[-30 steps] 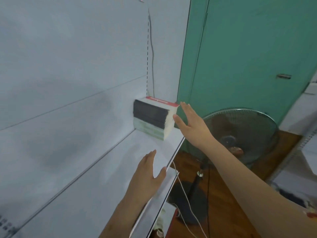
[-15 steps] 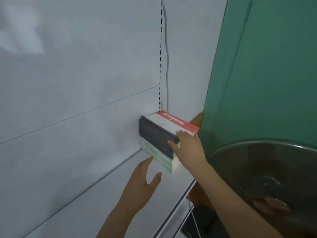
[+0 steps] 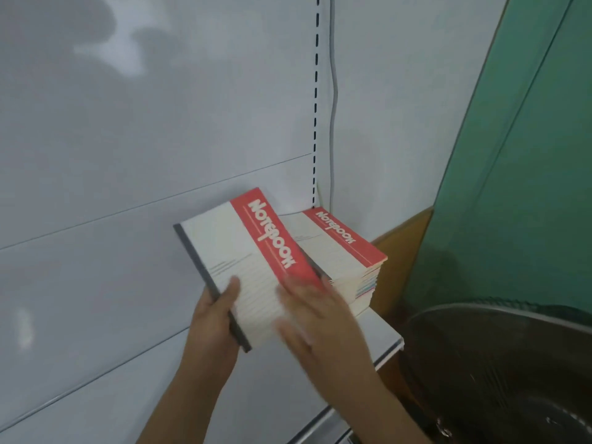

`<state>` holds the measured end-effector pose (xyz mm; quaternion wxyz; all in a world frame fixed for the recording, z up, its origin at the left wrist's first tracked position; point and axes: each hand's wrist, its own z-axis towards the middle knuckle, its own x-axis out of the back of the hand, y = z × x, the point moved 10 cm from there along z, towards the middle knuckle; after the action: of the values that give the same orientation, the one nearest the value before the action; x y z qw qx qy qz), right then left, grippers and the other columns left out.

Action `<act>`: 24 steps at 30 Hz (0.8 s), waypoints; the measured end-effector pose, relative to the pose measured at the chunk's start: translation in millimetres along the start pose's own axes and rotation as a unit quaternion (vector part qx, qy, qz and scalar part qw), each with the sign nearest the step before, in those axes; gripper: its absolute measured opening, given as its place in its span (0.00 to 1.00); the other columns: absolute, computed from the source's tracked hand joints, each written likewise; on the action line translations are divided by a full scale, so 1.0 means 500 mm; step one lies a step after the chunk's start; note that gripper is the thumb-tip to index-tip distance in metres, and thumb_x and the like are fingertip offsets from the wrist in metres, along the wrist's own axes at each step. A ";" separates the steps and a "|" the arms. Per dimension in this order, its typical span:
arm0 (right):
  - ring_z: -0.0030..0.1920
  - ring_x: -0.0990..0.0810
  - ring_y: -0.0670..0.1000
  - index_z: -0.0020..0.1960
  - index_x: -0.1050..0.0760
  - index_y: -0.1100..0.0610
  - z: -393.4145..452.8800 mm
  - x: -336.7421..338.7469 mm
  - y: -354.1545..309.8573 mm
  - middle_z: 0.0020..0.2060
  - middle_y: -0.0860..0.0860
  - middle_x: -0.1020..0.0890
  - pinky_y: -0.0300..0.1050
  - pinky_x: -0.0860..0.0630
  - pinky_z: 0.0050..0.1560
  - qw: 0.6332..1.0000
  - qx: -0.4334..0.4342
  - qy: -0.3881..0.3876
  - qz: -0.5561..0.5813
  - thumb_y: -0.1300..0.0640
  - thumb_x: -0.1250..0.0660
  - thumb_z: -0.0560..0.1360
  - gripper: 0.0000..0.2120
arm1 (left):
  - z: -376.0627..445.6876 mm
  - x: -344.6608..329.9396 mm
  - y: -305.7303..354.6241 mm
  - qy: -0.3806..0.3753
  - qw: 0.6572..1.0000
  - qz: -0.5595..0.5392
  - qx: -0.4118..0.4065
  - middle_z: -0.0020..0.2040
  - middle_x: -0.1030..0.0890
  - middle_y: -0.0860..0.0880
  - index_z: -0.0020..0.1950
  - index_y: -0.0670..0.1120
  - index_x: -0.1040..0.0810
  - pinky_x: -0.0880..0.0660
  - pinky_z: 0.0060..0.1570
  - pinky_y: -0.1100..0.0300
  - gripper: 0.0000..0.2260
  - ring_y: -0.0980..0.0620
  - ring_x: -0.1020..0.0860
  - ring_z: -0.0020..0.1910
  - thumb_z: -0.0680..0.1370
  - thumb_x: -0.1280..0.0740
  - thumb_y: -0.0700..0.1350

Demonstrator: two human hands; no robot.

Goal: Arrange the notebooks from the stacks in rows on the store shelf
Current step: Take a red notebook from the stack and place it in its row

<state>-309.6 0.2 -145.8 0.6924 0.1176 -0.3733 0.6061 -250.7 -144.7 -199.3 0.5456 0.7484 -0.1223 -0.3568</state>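
Red-banded and cream-covered, a batch of notebooks (image 3: 246,267) is held by both hands above the white store shelf (image 3: 381,334). Left hand (image 3: 213,322) — closed on the dark spine edge of the batch, thumb lying on the top cover, fingers hidden beneath. Right hand (image 3: 315,315) — blurred by motion, palm down with fingers spread over the near right corner of the batch; whether it grips or only steadies cannot be told. The batch is tilted, its far end raised toward the white back panel (image 3: 160,139), and its thickness is not readable from this angle.

Just beside the batch, to its right, a stack of notebooks (image 3: 346,257) lies flat at the right end of the shelf, close to the slotted upright (image 3: 315,123) and a grey cable (image 3: 334,91). Its page edges show several volumes, some with coloured covers. The lifted batch overlaps the stack's left edge in this view; contact between them cannot be confirmed.

Progress, as a judgement: early. No row is visible on the shelf — only the one stack and the batch in hand. Placing this batch in a row and distributing the stack appear to remain. A green wall (image 3: 528,155) and a dark fan guard (image 3: 496,363) border the scene on the right.
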 end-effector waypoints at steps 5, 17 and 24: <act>0.78 0.43 0.50 0.79 0.41 0.48 0.019 -0.013 0.171 0.78 0.47 0.40 0.55 0.53 0.77 0.977 -0.181 -0.091 -0.062 0.26 0.60 0.76 0.41 | -0.011 0.108 -0.011 0.139 0.986 0.079 0.043 0.50 0.15 0.47 0.56 0.58 0.23 0.19 0.48 0.38 0.19 0.40 0.16 0.48 0.78 0.42 0.68; 0.63 0.21 0.50 0.59 0.18 0.60 -0.011 0.026 -0.040 0.59 0.53 0.17 0.62 0.32 0.70 0.993 0.024 0.099 -0.056 0.50 0.28 0.76 0.17 | -0.049 0.058 -0.033 0.062 0.997 0.028 0.046 0.54 0.14 0.47 0.64 0.48 0.22 0.21 0.52 0.50 0.28 0.48 0.16 0.53 0.77 0.46 0.65; 0.68 0.26 0.43 0.61 0.18 0.55 -0.052 -0.119 -0.169 0.62 0.46 0.19 0.54 0.33 0.70 0.986 0.064 -0.059 0.144 0.45 0.46 0.84 0.22 | -0.110 0.159 -0.003 0.106 0.993 0.017 0.046 0.56 0.15 0.44 0.65 0.43 0.24 0.23 0.56 0.46 0.14 0.43 0.16 0.55 0.82 0.38 0.45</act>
<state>-220.9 -48.7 -178.8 0.5657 0.1418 -0.3869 0.7143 -157.4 -149.8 -224.2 0.5268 0.8039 -0.0931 -0.2598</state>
